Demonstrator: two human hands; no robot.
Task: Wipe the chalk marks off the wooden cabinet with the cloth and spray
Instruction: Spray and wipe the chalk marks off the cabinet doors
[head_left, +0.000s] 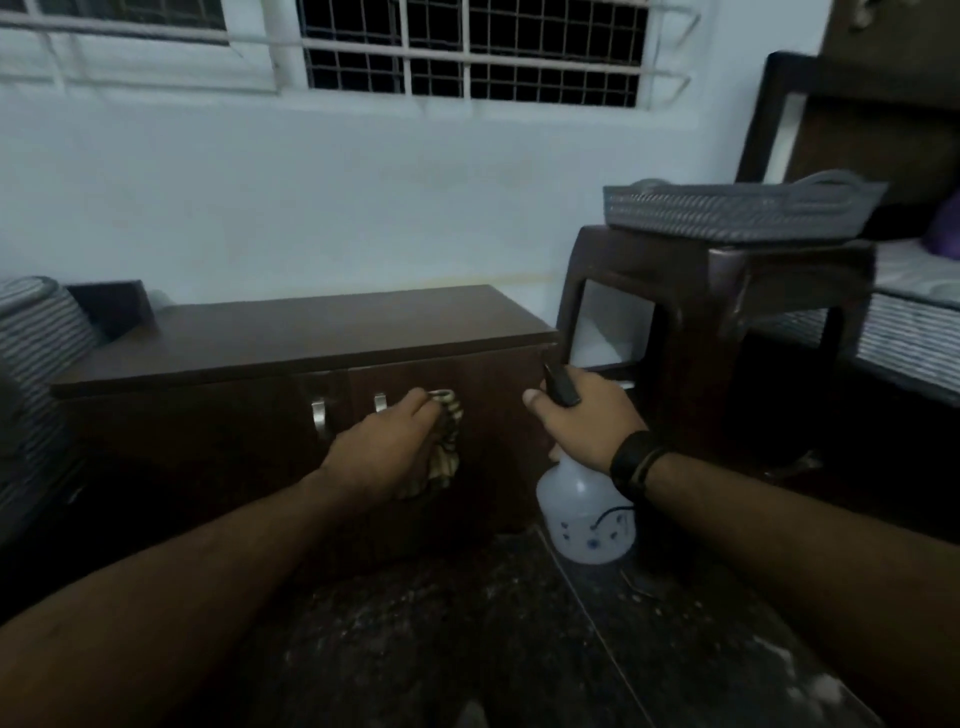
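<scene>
1. The left hand (395, 447) presses a bunched striped cloth (445, 447) flat against the right-hand door of the wooden cabinet (291, 332), just right of the two metal door handles (319, 418). Placed there, the cloth seems ready to rub the door face where marks would be, though the dim light shows no chalk marks clearly.
2. That hand is closed over the cloth, knuckles toward the camera and fingers curled into the fabric. The forearm reaches forward and up from the lower left, wrist roughly straight.
3. The right hand (582, 415) is wrapped round the black trigger head of a translucent spray bottle (584, 514), off the cabinet's right end. The bottle body hangs below the hand, above the dark floor (467, 623). Holding it there probably keeps the spray ready for another squirt without getting in the cloth's way.
4. The thumb points toward the cabinet; whether a finger rests on the trigger cannot be told. A dark wristband (636, 467) circles that wrist.
5. Right of the cabinet stands a dark stool (727, 291) carrying a grey basket (737, 213).
</scene>
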